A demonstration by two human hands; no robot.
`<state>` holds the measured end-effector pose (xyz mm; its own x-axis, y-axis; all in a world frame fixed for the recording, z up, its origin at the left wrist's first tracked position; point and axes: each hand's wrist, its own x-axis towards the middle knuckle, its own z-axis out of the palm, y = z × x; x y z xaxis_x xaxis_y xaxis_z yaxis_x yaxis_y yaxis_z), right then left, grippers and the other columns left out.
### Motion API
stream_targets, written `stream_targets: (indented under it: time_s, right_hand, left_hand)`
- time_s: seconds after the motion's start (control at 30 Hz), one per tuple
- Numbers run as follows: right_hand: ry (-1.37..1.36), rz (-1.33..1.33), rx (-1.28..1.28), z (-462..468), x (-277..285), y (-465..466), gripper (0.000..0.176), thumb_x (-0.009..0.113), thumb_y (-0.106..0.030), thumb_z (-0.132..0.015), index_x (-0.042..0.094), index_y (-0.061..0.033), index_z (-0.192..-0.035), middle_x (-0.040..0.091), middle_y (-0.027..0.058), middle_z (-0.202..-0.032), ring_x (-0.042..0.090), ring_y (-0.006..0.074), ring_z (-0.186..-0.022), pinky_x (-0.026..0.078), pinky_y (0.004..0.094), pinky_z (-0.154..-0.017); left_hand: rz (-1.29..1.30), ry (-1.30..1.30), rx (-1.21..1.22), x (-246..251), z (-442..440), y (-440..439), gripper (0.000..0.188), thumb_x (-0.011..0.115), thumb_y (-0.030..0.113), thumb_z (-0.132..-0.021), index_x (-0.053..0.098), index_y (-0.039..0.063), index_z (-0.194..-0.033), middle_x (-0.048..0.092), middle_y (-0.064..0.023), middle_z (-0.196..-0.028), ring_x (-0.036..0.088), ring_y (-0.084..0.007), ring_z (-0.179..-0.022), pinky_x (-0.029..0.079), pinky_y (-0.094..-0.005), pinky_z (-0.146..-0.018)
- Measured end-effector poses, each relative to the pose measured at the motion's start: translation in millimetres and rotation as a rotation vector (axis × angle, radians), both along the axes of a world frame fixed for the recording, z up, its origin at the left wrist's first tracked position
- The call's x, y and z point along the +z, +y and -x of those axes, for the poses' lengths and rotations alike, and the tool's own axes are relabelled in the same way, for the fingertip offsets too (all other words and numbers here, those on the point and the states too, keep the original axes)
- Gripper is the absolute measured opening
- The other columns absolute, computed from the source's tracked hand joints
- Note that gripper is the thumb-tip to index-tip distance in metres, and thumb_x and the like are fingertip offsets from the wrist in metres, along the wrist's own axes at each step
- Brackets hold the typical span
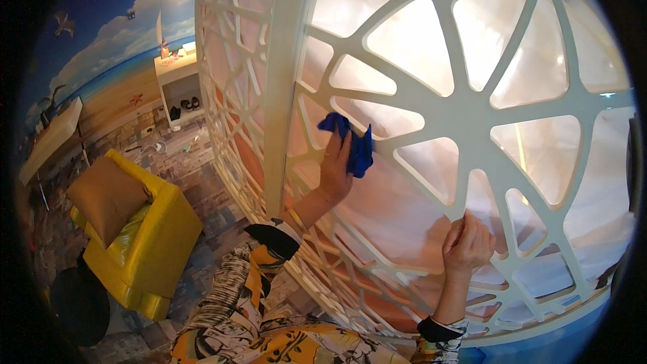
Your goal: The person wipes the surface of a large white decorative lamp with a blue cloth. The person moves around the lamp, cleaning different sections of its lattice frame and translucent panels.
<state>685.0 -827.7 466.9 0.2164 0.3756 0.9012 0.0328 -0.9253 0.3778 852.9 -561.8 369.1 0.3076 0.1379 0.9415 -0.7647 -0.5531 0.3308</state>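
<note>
A white openwork lattice screen (pixel 473 111) with rounded cut-outs fills the space before me. My left hand (pixel 336 167) holds a crumpled blue cloth (pixel 360 154) against one of its bars, left of the spoked centre. Lower and to the right, my right hand (pixel 467 242) grips a bar of the lattice with bent fingers. Pale fabric (pixel 389 207) shows through the openings behind the screen. A thick upright post (pixel 284 86) of the frame stands left of the cloth.
On the left, a yellow armchair (pixel 156 242) bears a brown cushion (pixel 108 194). A dark round stool (pixel 80 303) stands beside it. Farther back, a white shelf unit (pixel 164 81) holds shoes and small items. A wall-mounted table (pixel 53 139) juts out near a beach mural (pixel 116 55).
</note>
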Motion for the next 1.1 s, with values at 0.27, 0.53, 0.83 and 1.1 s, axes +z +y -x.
stream_targets:
  time_s: [0.27, 0.53, 0.83, 1.1]
  right_hand:
    - [0.005, 0.003, -0.023, 4, 4, 5, 0.019, 0.065, -0.005, -0.087, 0.067, -0.0034, -0.105, 0.067, 0.0061, -0.082, 0.063, 0.0225, -0.068, 0.042, 0.0353, -0.061]
    - [0.028, -0.004, -0.008, 4, -7, -14, 0.018, 0.064, -0.004, -0.087, 0.067, -0.0024, -0.105, 0.067, 0.0068, -0.083, 0.062, 0.0229, -0.066, 0.041, 0.0347, -0.059]
    - [0.005, 0.008, 0.018, 4, -27, -46, 0.019, 0.064, -0.005, -0.089, 0.066, -0.0019, -0.108, 0.067, 0.0077, -0.083, 0.061, 0.024, -0.065, 0.04, 0.0354, -0.058]
    - [0.012, -0.003, 0.018, 15, -37, -54, 0.019, 0.062, -0.005, -0.09, 0.066, -0.0012, -0.108, 0.068, 0.0096, -0.085, 0.062, 0.0266, -0.067, 0.041, 0.0373, -0.059]
  left_hand:
    - [0.038, 0.001, 0.141, 4, -5, 1, 0.071, 0.06, -0.01, -0.073, 0.046, -0.005, -0.142, 0.058, -0.0253, -0.119, 0.055, -0.0433, -0.107, 0.043, -0.049, -0.096]
    - [-0.113, -0.009, 0.182, -43, -27, 36, 0.055, 0.067, -0.002, -0.076, 0.057, 0.004, -0.129, 0.062, -0.0175, -0.112, 0.059, -0.0376, -0.105, 0.045, -0.0463, -0.098]
    - [-0.739, -0.185, 0.188, -37, -35, 96, 0.038, 0.067, 0.005, -0.08, 0.063, 0.006, -0.118, 0.063, -0.013, -0.124, 0.054, -0.0317, -0.131, 0.038, -0.0464, -0.115]
    - [-0.621, -0.184, 0.489, 2, -42, 106, 0.031, 0.064, 0.01, -0.083, 0.066, 0.006, -0.113, 0.065, -0.011, -0.125, 0.053, -0.0313, -0.132, 0.038, -0.0465, -0.114]
